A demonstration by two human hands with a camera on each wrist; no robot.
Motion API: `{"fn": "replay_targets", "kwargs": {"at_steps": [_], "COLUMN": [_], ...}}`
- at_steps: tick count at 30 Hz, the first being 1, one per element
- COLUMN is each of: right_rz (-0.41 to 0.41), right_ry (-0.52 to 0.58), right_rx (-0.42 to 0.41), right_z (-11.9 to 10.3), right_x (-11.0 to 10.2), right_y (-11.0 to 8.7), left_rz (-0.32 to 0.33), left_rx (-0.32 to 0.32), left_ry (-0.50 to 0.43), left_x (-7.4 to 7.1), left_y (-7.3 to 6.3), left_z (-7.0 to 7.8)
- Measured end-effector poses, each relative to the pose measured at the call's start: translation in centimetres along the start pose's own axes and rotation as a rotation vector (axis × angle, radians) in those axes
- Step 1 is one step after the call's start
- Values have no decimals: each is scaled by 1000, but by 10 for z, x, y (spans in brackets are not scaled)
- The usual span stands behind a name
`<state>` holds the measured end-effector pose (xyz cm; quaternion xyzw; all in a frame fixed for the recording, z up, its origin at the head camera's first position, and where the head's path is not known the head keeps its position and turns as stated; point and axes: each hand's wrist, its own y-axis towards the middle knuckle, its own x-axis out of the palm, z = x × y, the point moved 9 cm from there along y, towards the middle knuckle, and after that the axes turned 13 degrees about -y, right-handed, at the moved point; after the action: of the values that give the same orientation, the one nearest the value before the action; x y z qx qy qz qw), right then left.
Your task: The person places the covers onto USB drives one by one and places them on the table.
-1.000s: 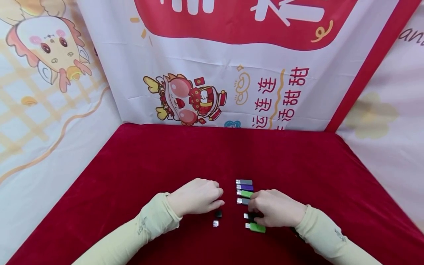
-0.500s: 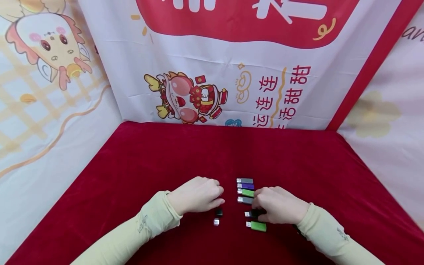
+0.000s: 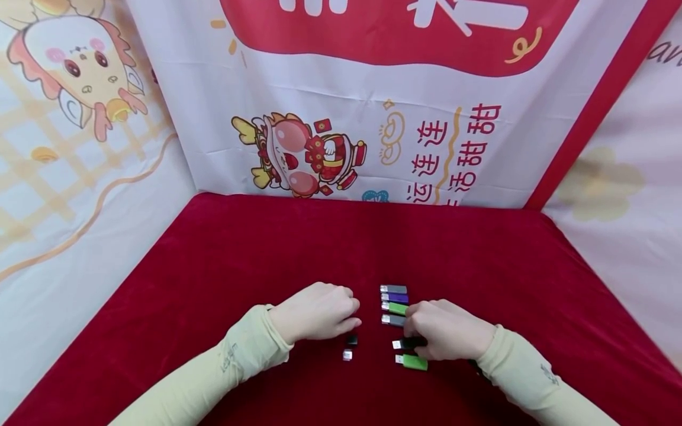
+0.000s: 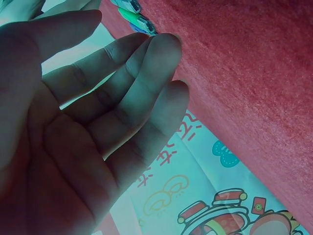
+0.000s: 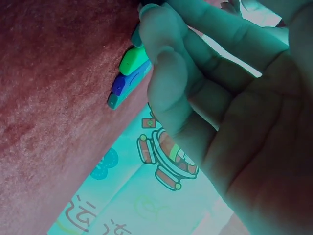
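My right hand (image 3: 447, 328) pinches a black USB flash drive (image 3: 407, 343) with its bare metal plug facing left; in the right wrist view the fingertips (image 5: 159, 29) meet at its dark end. Just below lies a green USB flash drive (image 3: 414, 362), also uncapped. Above the hand several capped drives are lined up: grey (image 3: 393, 320), green (image 3: 395, 308), purple (image 3: 395, 297) and another grey one (image 3: 394, 289). Nothing is in my left hand (image 3: 317, 310), whose fingers are loosely bent in the left wrist view. Near it lie a black cap (image 3: 352, 340) and a clear-looking cap (image 3: 347, 355).
Dark red cloth (image 3: 266, 248) covers the table. Behind it hangs a white printed banner (image 3: 213, 118), and patterned white cloth walls (image 3: 613, 266) close in both sides. Something small and dark (image 3: 476, 367) shows under the right sleeve.
The right hand has shifted slightly right and up with the black flash drive, leaving more of the green drive below uncovered. The left hand has stayed where it was.
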<state>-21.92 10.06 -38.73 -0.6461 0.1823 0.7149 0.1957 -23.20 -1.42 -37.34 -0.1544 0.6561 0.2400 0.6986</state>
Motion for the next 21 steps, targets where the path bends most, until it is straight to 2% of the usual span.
{"fn": "replay_targets", "kwargs": {"at_steps": [6, 14, 21], "right_rz": [-27, -6, 25], "right_ry": [7, 57, 69], "right_rx": [36, 39, 44], "right_z": [5, 3, 9], "right_x": [5, 4, -2], "right_y": [2, 0, 2], "left_rz": [9, -14, 8], "left_rx": [-1, -11, -11], "left_ry": [-9, -35, -20], "left_x": [-1, 2, -2], "left_y": [0, -2, -2], "left_z": [-1, 0, -1]}}
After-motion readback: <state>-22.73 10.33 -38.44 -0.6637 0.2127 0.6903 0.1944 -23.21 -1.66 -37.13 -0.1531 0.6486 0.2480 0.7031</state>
